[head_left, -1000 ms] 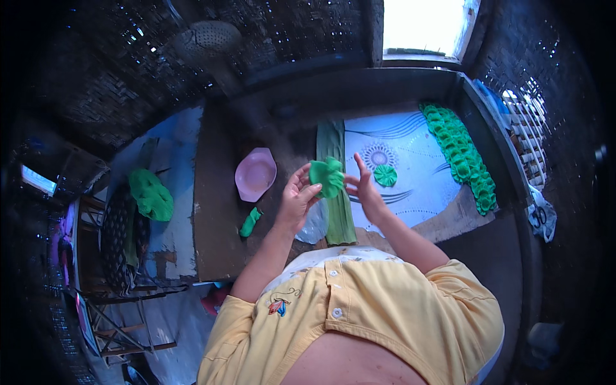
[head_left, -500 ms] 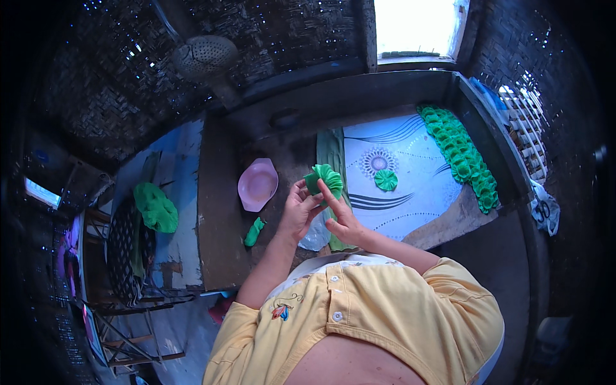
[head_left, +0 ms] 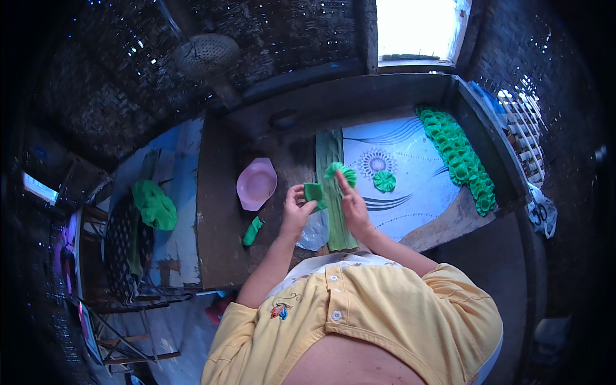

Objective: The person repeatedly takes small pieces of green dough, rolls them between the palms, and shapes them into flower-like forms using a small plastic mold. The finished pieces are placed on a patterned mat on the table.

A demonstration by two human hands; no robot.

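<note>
From my remote head view, largest first. Wooden table (head_left: 292, 157): raised boards close its far and right sides; the wearer's body stands against the near edge. White patterned sheet (head_left: 420, 186) covers the right half, its ragged near edge giving onto pale wood.

Row of ruffled green rosettes (head_left: 459, 157) lies along the right, its near end close to the table's edge. Olive-green strip (head_left: 341, 224) runs far to near along the sheet's left edge. Green cloth heap (head_left: 154, 205) sits well left, beyond a wooden divider. Pink octagonal dish (head_left: 256, 184) on dark wood; a narrow bare gap separates it from the left hand (head_left: 296, 208).

Left thumb and fingers pinch a flat green cloth piece (head_left: 314, 195). Right hand (head_left: 354, 206): index finger extended onto a pleated green rosette (head_left: 345, 172) above the strip, other fingers curled; I cannot tell whether the thumb grips behind. Nor can I tell whether rosette and cloth piece join.

Lone green rosette (head_left: 384, 181) lies flat just right of it, with open sheet toward the row. Smallest: twisted green bundle (head_left: 253, 231), near the dish.
</note>
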